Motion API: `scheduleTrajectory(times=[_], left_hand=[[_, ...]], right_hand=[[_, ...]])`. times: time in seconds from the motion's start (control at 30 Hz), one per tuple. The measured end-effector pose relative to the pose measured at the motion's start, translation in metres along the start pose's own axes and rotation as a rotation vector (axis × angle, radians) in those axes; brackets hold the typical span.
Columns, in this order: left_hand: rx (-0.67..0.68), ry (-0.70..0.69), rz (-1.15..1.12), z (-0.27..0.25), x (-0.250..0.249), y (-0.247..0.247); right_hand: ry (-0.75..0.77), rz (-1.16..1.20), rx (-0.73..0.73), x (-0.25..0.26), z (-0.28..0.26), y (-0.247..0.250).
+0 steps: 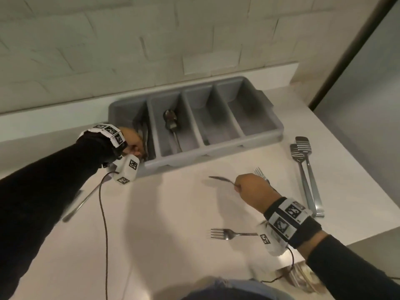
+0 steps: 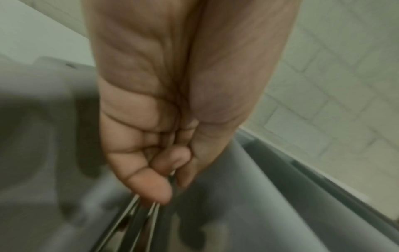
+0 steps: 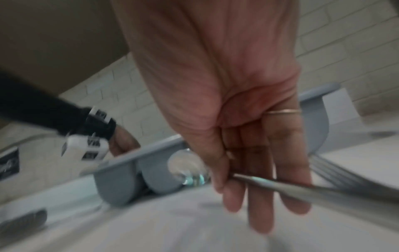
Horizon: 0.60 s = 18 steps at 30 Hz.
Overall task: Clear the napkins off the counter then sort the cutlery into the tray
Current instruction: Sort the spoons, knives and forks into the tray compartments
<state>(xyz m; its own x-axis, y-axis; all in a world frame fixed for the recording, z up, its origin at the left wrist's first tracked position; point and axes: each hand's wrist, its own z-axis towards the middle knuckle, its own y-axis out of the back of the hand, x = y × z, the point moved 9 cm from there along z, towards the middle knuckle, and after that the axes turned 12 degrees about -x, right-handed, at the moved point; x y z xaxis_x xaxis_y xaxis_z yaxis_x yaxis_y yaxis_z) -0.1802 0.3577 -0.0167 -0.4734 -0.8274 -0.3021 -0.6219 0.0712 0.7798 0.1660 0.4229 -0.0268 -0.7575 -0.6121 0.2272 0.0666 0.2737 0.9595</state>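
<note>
Right hand (image 1: 252, 187) is raised above the counter (image 1: 173, 213), thumb and fingers pinching a spoon (image 1: 220, 179) by its handle; the bowl points left of the grip. A fork (image 1: 229, 233) lies on the counter nearer than that grip, and two tongs (image 1: 305, 172) lie to its right. Beyond, left hand (image 1: 132, 140) reaches down into the leftmost compartment of the grey tray (image 1: 279, 124), fingers curled around thin metal cutlery (image 2: 138, 220), type indistinct. Another spoon (image 1: 171, 124) lies in the next compartment.
</note>
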Motion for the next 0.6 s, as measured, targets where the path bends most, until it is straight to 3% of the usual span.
scheduleTrajectory(times=[0.07,0.13,0.2,0.23,0.27,0.33,0.43,0.53,0.6], left_hand=[[-0.094,-0.086,0.137,-0.019,-0.012,0.013],[-0.392,-0.300,0.327,-0.049,-0.038,0.035],[-0.661,-0.526,0.254,-0.112,-0.070,0.036],[-0.684,-0.650,0.155,-0.146,-0.086,0.021],[-0.614,-0.756,0.097,-0.174,-0.100,-0.007],[-0.331,-0.916,0.113,-0.220,-0.124,-0.085],[0.067,-0.967,0.283,-0.248,-0.136,-0.192],[0.175,-0.919,0.420,-0.237,-0.130,-0.243],[0.181,-0.911,0.455,-0.229,-0.124,-0.252]], right_hand=[[-0.042,0.210,-0.024,-0.002,0.002,0.034],[-0.112,0.527,-0.110,-0.002,0.014,0.079],[-0.151,0.752,-0.231,-0.001,0.038,0.124],[-0.133,0.784,-0.292,0.002,0.054,0.143],[-0.116,0.774,-0.326,0.006,0.072,0.157],[-0.137,0.736,-0.281,0.016,0.115,0.159],[-0.232,0.788,-0.056,0.032,0.168,0.118],[-0.291,0.776,0.050,0.043,0.199,0.080],[-0.270,0.744,-0.006,0.052,0.208,0.079]])
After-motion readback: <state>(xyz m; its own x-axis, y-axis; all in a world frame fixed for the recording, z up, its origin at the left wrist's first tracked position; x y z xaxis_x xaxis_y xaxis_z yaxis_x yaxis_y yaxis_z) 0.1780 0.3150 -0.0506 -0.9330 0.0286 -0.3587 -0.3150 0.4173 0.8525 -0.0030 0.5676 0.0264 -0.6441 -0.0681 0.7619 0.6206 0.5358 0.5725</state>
